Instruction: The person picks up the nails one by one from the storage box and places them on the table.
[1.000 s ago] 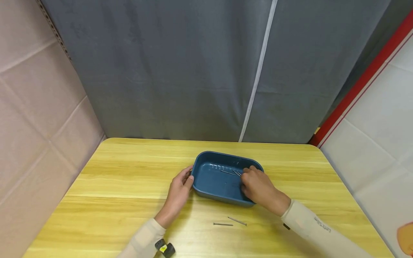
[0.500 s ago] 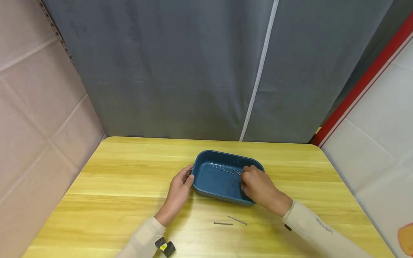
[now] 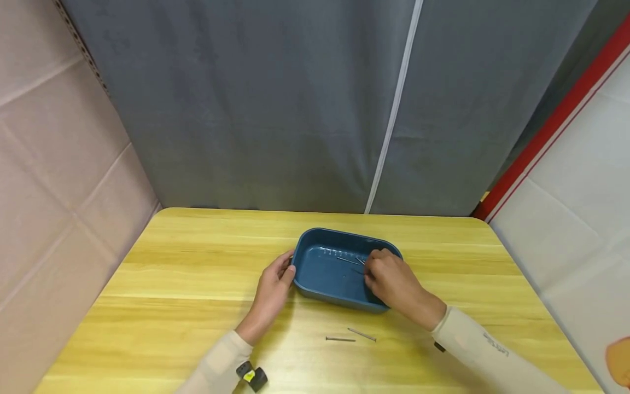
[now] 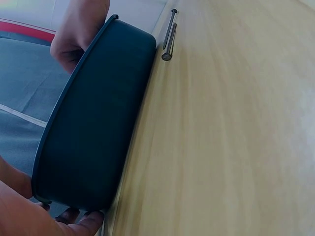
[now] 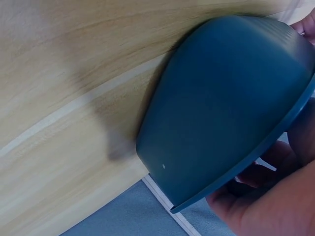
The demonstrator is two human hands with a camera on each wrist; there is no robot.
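A dark blue tray point(image 3: 315, 290) sits mid-table, and its outer wall point(image 4: 93, 128) fills the left wrist view and the right wrist view point(image 5: 221, 108). My left hand point(image 3: 272, 290) holds its left end, thumb on the rim. My right hand point(image 3: 391, 284) reaches into the tray's right side with curled fingers at some thin metal nails point(image 3: 350, 261) on the tray floor. Whether its fingertips pinch one is hidden. Two more nails point(image 3: 350, 336) lie on the table in front of the tray; the left wrist view shows nails point(image 4: 169, 37) beside the tray.
The yellow wooden table point(image 3: 172, 284) ends at a grey curtain point(image 3: 295, 109) behind. A pinkish panel point(image 3: 54, 191) stands to the left and a white wall with a red strip point(image 3: 551, 131) to the right.
My right hand has shifted slightly left inside the tray. The left hand stays on the tray's end.
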